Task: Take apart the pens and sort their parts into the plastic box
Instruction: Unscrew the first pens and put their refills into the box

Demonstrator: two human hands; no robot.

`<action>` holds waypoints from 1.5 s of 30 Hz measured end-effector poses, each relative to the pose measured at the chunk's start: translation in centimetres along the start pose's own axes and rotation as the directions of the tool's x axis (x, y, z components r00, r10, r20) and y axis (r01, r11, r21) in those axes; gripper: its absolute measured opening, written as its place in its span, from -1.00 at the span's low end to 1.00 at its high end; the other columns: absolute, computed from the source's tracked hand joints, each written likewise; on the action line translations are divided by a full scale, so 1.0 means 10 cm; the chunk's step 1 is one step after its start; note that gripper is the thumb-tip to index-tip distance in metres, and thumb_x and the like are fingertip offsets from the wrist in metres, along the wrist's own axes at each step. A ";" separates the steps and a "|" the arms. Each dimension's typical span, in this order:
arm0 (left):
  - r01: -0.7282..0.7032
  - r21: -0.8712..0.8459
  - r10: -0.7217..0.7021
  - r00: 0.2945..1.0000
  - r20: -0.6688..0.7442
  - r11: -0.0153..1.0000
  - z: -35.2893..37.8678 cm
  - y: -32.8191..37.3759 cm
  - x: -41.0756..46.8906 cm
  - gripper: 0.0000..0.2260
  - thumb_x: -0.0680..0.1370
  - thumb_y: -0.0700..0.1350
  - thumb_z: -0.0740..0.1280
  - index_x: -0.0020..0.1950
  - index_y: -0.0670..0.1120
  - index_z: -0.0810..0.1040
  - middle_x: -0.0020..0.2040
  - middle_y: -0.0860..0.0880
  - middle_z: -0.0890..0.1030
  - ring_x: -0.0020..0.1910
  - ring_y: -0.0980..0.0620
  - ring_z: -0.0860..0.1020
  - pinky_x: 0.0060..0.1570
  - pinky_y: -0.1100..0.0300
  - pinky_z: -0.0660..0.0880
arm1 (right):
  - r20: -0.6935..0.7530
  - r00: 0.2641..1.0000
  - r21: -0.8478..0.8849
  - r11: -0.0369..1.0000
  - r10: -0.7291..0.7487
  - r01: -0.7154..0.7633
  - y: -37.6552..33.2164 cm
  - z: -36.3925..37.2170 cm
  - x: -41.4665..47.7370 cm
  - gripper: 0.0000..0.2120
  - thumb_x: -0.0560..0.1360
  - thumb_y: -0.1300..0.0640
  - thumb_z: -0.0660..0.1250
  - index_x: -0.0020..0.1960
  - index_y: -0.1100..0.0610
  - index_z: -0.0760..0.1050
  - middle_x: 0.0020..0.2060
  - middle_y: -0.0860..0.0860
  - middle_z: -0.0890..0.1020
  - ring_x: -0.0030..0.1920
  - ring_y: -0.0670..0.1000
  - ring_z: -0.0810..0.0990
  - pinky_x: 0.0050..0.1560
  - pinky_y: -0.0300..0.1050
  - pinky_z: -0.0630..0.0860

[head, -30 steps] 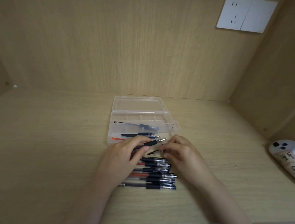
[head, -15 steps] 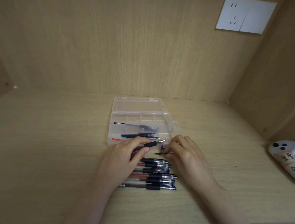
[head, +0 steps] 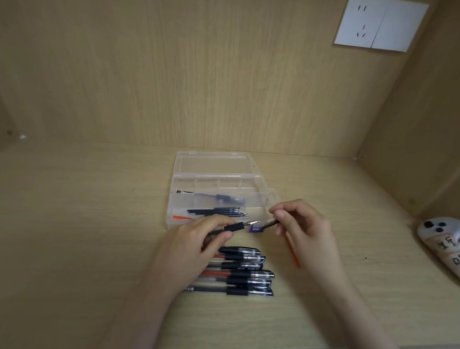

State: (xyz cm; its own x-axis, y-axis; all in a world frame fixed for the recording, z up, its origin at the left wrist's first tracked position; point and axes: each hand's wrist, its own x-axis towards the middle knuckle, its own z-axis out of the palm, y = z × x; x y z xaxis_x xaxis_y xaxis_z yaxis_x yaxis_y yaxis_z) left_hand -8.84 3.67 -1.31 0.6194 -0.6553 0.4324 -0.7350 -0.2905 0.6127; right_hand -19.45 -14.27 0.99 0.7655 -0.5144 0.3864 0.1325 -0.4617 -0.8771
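Left hand (head: 198,243) grips a black-gripped pen (head: 235,226), tip pointing right, just in front of the plastic box (head: 215,176). Right hand (head: 306,235) pinches a small silvery part (head: 271,221) beside that tip, and a red refill (head: 293,252) slants under its palm. Capped pens (head: 243,271) lie in a row near the hands. Dark refills (head: 217,211) sit in the box.
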 end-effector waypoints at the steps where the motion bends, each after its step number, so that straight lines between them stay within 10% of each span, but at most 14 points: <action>1: -0.002 -0.001 0.002 1.000 0.001 1.000 0.00 0.00 0.00 -0.79 0.52 0.02 0.29 0.14 0.17 0.54 -0.08 0.24 0.61 -0.11 0.29 0.56 -0.09 0.20 0.54 | -0.015 1.000 0.054 0.999 0.006 -0.005 -0.01 0.03 0.00 -0.89 0.50 0.30 0.32 -0.12 0.14 0.59 -0.38 -0.02 0.58 -0.39 -0.15 0.54 -0.24 -0.42 0.42; 20: -0.042 -0.007 0.042 0.999 0.004 0.999 0.01 0.00 0.00 -0.80 0.52 0.00 0.28 0.14 0.18 0.52 -0.15 0.21 0.61 -0.17 0.24 0.57 -0.15 0.12 0.55 | 0.027 1.000 0.218 0.976 -0.002 -0.004 0.04 0.19 -0.02 -0.83 0.44 0.36 0.36 -0.14 0.11 0.63 -0.25 -0.05 0.63 -0.33 -0.06 0.59 -0.21 -0.28 0.52; 29: -0.126 0.146 0.127 0.992 0.002 0.981 0.01 0.01 0.02 -0.80 0.56 0.01 0.20 0.15 0.18 0.49 -0.31 0.20 0.56 -0.26 0.23 0.53 -0.31 0.41 0.40 | 0.068 0.996 0.266 0.961 0.053 -0.070 0.08 0.29 -0.07 -0.84 0.44 0.39 0.35 -0.15 0.17 0.62 -0.30 0.03 0.62 -0.36 -0.08 0.60 -0.23 -0.28 0.54; 37: -0.099 0.144 0.101 0.995 -0.009 0.985 0.01 0.05 0.04 -0.81 0.54 0.03 0.25 0.12 0.12 0.54 -0.23 0.21 0.59 -0.25 0.25 0.55 -0.26 0.25 0.52 | 0.009 0.999 -0.039 0.998 -0.041 0.041 0.14 0.28 -0.20 -0.84 0.55 0.09 0.22 0.05 0.02 0.56 -0.08 -0.15 0.63 -0.01 -0.16 0.59 -0.03 -0.36 0.47; 45: 0.067 0.231 -0.062 0.998 -0.028 0.971 -0.38 0.02 0.51 -0.82 0.52 -0.06 0.32 0.11 0.09 0.55 -0.04 0.14 0.58 -0.11 0.15 0.53 -0.09 0.22 0.47 | -0.019 0.998 -0.138 0.988 0.066 -0.068 0.27 0.25 -0.20 -0.78 0.59 0.10 0.20 -0.16 -0.01 0.57 -0.28 -0.14 0.63 -0.24 -0.13 0.59 -0.13 -0.06 0.52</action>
State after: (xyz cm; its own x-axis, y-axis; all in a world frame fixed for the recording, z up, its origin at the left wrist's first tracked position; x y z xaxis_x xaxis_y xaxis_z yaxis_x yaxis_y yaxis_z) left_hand -4.78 2.90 3.54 0.6711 -0.6164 0.4119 -0.7360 -0.4867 0.4707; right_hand -19.08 -12.67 -2.83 0.7603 -0.5576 0.3330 -0.0080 -0.5207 -0.8537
